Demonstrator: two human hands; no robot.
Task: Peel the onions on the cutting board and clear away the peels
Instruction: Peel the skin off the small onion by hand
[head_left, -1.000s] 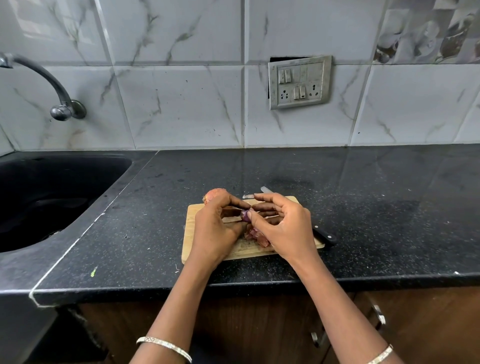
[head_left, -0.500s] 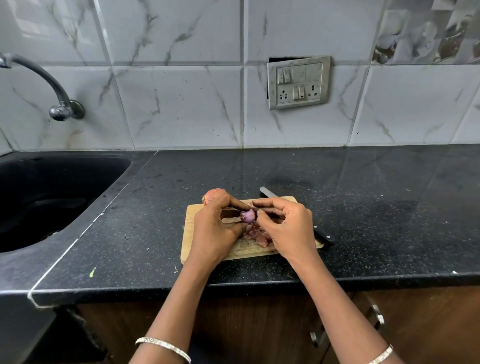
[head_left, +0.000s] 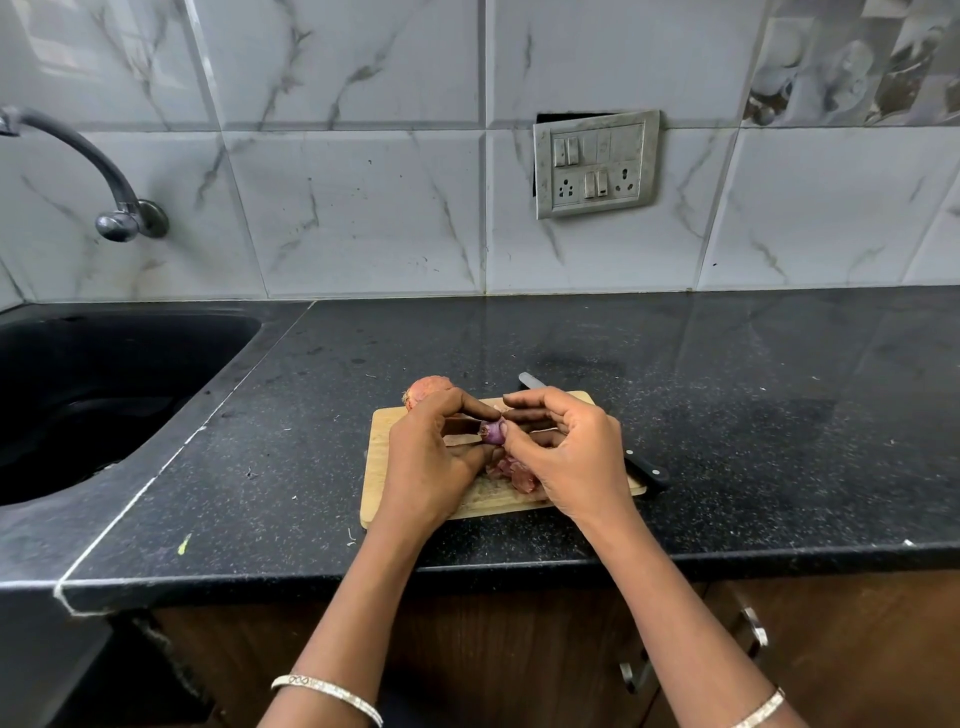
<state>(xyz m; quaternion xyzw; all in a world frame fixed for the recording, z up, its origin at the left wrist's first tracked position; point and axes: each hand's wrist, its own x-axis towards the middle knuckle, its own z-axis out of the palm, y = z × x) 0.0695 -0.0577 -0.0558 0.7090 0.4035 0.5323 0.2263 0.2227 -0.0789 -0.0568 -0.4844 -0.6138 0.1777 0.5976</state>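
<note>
A small purple onion (head_left: 492, 431) is held over the wooden cutting board (head_left: 375, 470). My left hand (head_left: 428, 457) grips it from the left, thumb and fingers curled around it. My right hand (head_left: 569, 457) pinches at the onion's right side with its fingertips. A pile of reddish peels (head_left: 511, 472) lies on the board just below both hands. An unpeeled onion (head_left: 426, 391) sits at the board's far left corner, partly hidden by my left hand.
A black-handled knife (head_left: 647, 470) lies across the board's right side, its blade tip (head_left: 530, 381) past the far edge. A dark sink (head_left: 104, 384) with a tap (head_left: 111, 218) is at the left. Black counter stretches to the right.
More of the onion's purple surface shows between my fingers. My right hand's fingertips shifted slightly on the onion. Both hands stay over the board.
</note>
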